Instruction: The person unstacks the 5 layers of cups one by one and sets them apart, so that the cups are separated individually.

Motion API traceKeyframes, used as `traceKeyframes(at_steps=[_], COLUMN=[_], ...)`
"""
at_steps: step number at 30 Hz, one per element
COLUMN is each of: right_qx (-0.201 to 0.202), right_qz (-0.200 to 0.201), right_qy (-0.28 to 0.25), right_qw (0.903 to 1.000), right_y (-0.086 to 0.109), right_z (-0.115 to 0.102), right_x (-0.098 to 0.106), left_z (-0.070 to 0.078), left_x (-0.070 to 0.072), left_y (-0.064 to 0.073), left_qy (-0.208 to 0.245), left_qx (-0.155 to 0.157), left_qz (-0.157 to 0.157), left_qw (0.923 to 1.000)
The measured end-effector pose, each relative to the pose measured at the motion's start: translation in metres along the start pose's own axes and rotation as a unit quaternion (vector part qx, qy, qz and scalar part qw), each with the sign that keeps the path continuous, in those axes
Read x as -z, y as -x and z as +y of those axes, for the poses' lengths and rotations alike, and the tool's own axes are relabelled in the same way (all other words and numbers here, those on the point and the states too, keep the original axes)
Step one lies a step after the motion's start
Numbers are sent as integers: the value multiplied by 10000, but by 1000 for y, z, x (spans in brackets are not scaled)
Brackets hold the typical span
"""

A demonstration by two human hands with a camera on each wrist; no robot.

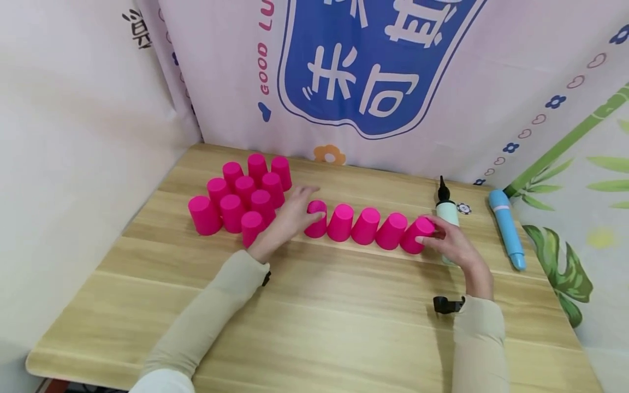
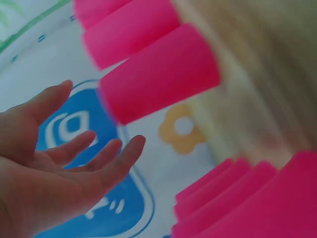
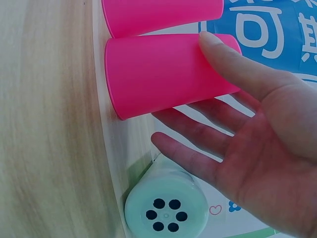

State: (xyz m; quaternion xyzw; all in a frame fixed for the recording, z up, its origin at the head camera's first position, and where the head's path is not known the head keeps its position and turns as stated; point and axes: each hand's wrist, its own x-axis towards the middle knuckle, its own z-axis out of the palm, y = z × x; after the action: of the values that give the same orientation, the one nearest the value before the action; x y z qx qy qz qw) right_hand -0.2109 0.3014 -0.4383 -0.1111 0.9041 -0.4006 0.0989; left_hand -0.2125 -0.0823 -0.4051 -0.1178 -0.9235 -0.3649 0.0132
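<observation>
Several pink cups stand upside down in a row across the table. My left hand (image 1: 291, 217) hovers beside the leftmost cup (image 1: 315, 225) of that row, thumb and fingers spread apart. In the left wrist view a gap shows between these fingers and the nearest pink cup (image 2: 158, 74). At the row's other end my right hand (image 1: 454, 244) holds the rightmost cup (image 1: 414, 238). Seen from the right wrist, the thumb lies on the near side of this cup (image 3: 158, 74), with fingers reaching behind it.
A cluster of upside-down pink cups (image 1: 231, 212) stands at the left, close to my left forearm. Behind my right hand lies a pale green pump (image 1: 447, 212) with a black nozzle. A blue pump (image 1: 508, 229) lies further right. A printed cloth (image 1: 226, 109) hangs along the back edge.
</observation>
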Motion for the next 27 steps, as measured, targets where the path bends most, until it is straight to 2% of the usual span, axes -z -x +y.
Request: traceKeyframes(at_steps=[3, 5, 9, 12, 19, 23, 27], right_qx=[-19, -30, -26, -33, -20, -16, 31], right_qz=[-13, -17, -38, -51, 20, 7, -16], right_qy=[-27, -22, -9, -54, -35, -50, -74], right_qw=[10000, 10000, 10000, 10000, 10000, 10000, 10000], right_y=[2, 2, 1, -1, -3, -2, -2], right_z=[0, 0, 1, 2, 2, 1, 1], right_x=[-1, -1, -1, -1, 3, 3, 2], left_z=[-4, -6, -8, -11, -22, -27, -31], left_x=[-15, -21, -26, -18, 15, 24, 26], left_y=[-2, -1, -2, -5, -21, -26, -26], left_qy=[-366, -568, -705, -783, -1086, -1281, -1486], left_qx=[190, 199, 154, 164, 349, 443, 499], left_qz=[-175, -161, -53, -21, 267, 150, -2], left_qw=[9990, 9981, 9974, 9968, 9931, 9907, 9876])
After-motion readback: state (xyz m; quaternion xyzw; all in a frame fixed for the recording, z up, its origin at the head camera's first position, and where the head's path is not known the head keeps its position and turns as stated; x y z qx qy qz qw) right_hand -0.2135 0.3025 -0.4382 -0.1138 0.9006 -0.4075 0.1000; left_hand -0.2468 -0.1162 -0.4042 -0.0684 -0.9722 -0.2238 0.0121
